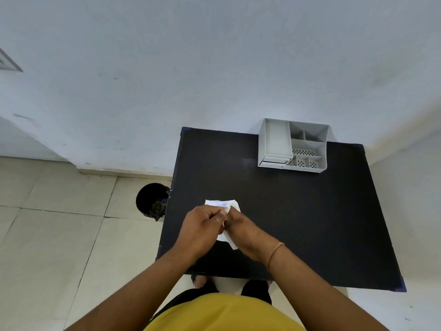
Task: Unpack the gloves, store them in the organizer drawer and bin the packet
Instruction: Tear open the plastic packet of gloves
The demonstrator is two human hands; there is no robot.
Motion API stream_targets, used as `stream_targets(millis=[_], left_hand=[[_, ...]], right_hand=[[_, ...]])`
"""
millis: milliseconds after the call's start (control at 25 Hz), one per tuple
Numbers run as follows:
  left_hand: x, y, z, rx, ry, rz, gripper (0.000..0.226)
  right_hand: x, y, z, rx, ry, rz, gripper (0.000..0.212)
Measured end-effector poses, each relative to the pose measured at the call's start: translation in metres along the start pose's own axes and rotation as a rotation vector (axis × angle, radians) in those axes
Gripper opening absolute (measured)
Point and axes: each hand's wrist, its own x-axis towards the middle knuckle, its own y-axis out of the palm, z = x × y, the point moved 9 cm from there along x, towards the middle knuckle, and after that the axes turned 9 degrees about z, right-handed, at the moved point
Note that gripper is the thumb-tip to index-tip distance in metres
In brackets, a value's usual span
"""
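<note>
A white packet of gloves (220,203) with small blue print is held over the left part of the black table (298,211). My left hand (202,225) and my right hand (243,226) both pinch it at its middle, and my fingers cover most of it. Its lower corner sticks out below my hands. The grey organizer (294,145) stands at the table's far edge; its small drawer (273,161), at the front left, looks shut. A black bin (152,201) sits on the floor, touching the table's left side.
A pale wall rises right behind the table. Beige floor tiles spread to the left. My feet show under the table's near edge. The organizer has several open compartments, some with perforated bottoms.
</note>
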Motion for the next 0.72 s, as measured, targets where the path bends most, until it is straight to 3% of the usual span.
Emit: stream_targets(millis=[160,240,280,360,480,600,720], left_hand=[[-0.014,-0.013,-0.006,-0.224,0.140,0.101,0.018],[-0.003,-0.045,0.010,-0.303,0.082,-0.094,0.019],[0.007,-0.060,0.024,-0.294,0.000,-0.162,0.032],[0.030,-0.064,0.051,-0.385,-0.187,-0.014,0.057],[0.025,-0.038,0.062,-0.859,-0.403,0.392,0.037],[0.019,-0.023,0.056,-0.920,-0.340,0.526,0.023],[0.018,-0.011,0.062,-0.884,-0.335,0.567,0.038]], right_hand=[[-0.019,-0.007,0.017,-0.320,-0.034,-0.032,0.036],[-0.032,-0.011,0.026,-0.395,-0.029,-0.005,0.048],[-0.041,-0.014,0.032,-0.367,-0.039,0.007,0.047],[-0.056,-0.016,0.050,-0.233,-0.139,0.033,0.035],[-0.069,-0.020,0.066,-0.083,-0.221,0.003,0.027],[-0.060,-0.037,0.045,-0.215,-0.141,-0.112,0.046],[-0.052,-0.050,0.015,-0.131,0.024,-0.169,0.023]])
